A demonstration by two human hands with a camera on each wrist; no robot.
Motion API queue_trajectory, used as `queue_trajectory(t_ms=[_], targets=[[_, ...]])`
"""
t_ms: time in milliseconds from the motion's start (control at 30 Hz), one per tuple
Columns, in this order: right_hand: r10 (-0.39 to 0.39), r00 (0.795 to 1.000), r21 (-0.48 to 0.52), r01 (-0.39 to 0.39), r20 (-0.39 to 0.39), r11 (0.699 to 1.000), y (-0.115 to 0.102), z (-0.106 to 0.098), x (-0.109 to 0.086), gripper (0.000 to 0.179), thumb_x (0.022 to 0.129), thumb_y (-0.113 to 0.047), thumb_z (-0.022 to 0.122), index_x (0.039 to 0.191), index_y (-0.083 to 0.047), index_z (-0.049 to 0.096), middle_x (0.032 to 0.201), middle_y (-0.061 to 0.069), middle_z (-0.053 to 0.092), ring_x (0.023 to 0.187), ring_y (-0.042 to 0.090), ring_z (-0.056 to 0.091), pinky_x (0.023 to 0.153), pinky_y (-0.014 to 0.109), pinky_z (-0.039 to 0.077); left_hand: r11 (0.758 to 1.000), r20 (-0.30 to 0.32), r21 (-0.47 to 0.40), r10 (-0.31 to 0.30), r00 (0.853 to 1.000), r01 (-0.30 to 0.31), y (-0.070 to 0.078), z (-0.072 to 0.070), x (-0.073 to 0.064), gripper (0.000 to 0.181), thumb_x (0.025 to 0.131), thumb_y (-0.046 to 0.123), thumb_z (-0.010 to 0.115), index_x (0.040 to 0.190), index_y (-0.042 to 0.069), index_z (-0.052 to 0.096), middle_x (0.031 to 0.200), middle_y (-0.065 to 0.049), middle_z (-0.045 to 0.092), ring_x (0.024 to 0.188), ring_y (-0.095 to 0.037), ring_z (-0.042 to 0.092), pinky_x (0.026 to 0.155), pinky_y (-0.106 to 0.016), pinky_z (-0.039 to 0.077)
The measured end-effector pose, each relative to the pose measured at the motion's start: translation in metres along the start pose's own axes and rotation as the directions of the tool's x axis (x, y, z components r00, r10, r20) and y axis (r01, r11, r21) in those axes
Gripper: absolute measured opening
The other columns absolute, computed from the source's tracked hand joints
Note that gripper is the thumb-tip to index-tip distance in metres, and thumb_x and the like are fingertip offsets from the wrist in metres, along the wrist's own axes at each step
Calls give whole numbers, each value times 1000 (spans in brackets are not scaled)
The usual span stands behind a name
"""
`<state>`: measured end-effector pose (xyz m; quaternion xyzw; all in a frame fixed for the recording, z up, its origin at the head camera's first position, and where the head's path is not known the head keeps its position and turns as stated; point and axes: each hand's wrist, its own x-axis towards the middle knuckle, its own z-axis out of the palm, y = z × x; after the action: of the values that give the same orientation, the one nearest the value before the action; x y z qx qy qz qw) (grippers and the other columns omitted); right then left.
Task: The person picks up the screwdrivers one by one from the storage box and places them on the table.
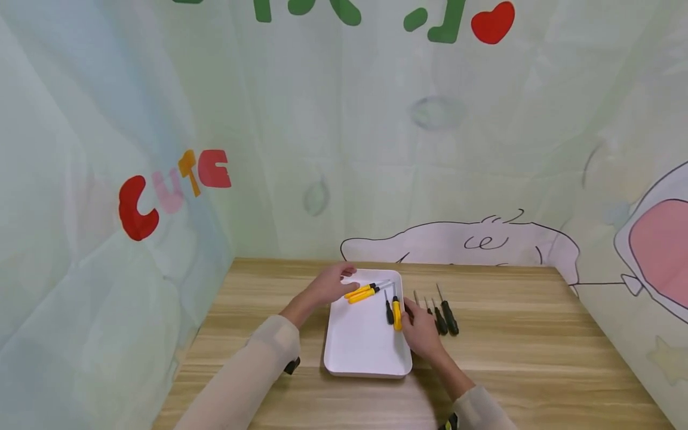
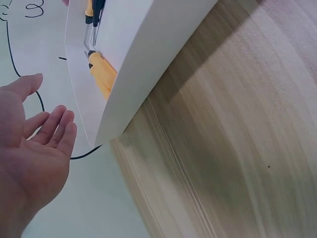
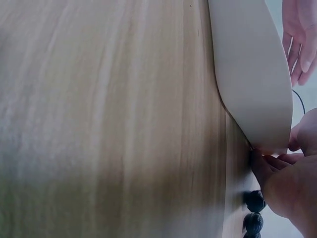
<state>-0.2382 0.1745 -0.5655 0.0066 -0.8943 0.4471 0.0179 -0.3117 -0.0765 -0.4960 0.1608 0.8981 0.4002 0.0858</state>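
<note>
A white tray lies on the table with screwdrivers in it. Two yellow-handled screwdrivers lie side by side near its far end; a small black screwdriver and another yellow-handled screwdriver are along the right side. Over the far left rim hovers my left hand, fingers loosely extended and holding nothing; the left wrist view shows this hand beside the tray wall. My right hand pinches the tray's right wall, thumb at the rim and fingers outside, as the right wrist view also shows.
Several black-handled screwdrivers lie in a row on the wooden table, just right of my right hand. A printed cloth backdrop rises behind the table's far edge and along both sides.
</note>
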Motion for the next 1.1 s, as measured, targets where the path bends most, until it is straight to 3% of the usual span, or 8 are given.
queue_trajectory(t_ms=[367, 567, 700, 867, 1100], targets=[[-15, 1000, 8, 15, -18, 1000, 4, 0, 1, 47, 108, -13, 53, 152, 5, 52, 149, 24, 59, 135, 35, 60, 108, 53, 53, 983, 60, 161, 79, 995, -88, -1, 12, 12, 45, 102, 13, 71, 141, -7, 61, 130, -18, 66, 120, -33, 62, 108, -47, 54], [-45, 998, -14, 44, -39, 999, 5, 0, 0, 46, 107, -12, 54, 150, 5, 55, 145, 24, 62, 125, 32, 64, 102, 53, 57, 932, 79, 357, 45, 996, -70, -5, 18, 15, 37, 104, 11, 67, 139, -1, 65, 127, -13, 65, 113, -28, 63, 103, -42, 57], [-49, 998, -11, 49, -38, 999, 5, 0, 0, 45, 107, -12, 54, 149, 6, 55, 146, 24, 61, 128, 34, 64, 103, 54, 57, 910, 85, 410, 31, 996, -63, -7, 20, 18, 33, 105, 8, 65, 137, 1, 67, 129, -12, 66, 114, -27, 64, 104, -41, 56], [-51, 998, -10, 50, -43, 999, 5, 0, -1, 45, 108, -12, 54, 150, 6, 55, 146, 24, 61, 133, 36, 61, 106, 55, 54, 876, 109, 472, 52, 993, -98, -11, 24, 23, 30, 104, 5, 64, 133, 2, 71, 127, -11, 67, 111, -25, 64, 103, -38, 57], [-49, 998, -3, 49, -41, 999, 4, -1, 0, 45, 108, -12, 54, 150, 5, 55, 146, 24, 61, 133, 36, 61, 106, 55, 54, 835, 124, 535, 73, 990, -128, -14, 32, 28, 27, 99, 3, 70, 126, 2, 74, 118, -9, 68, 103, -23, 62, 99, -36, 57]])
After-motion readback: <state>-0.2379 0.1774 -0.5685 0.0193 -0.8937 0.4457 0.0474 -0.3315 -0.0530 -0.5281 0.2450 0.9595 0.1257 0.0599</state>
